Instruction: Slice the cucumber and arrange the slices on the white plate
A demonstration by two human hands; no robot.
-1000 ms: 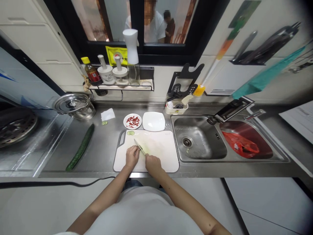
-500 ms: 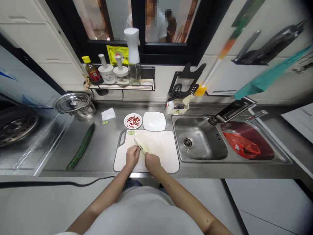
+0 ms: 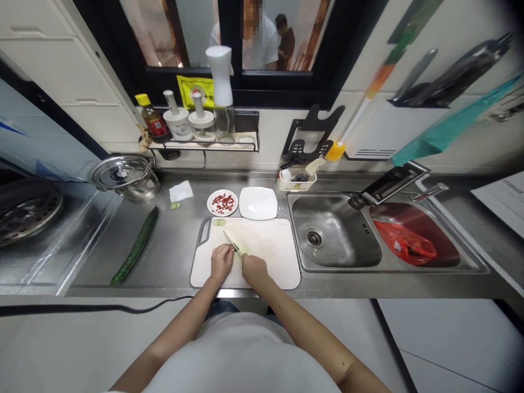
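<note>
My right hand (image 3: 254, 269) is wrapped round the handle of a knife (image 3: 232, 240), whose blade points up and left over the white cutting board (image 3: 278, 251). Beside the blade, my left hand (image 3: 222, 261) is closed with bent fingers; what it holds, if anything, is hidden. A few thin cucumber slices (image 3: 219, 222) lie at the board's top left corner. Behind the board are a small plate with red chopped pieces (image 3: 222, 203) and a bare white plate (image 3: 258, 203). A whole cucumber (image 3: 136, 246) rests on the steel counter, left of the board.
A lidded steel pot (image 3: 126, 177) stands at the back left near a white paper (image 3: 180, 191). To the right is a double sink (image 3: 339, 232) with a red plastic bag (image 3: 405, 243). Seasoning bottles fill a wall rack (image 3: 204, 146). People show through the window.
</note>
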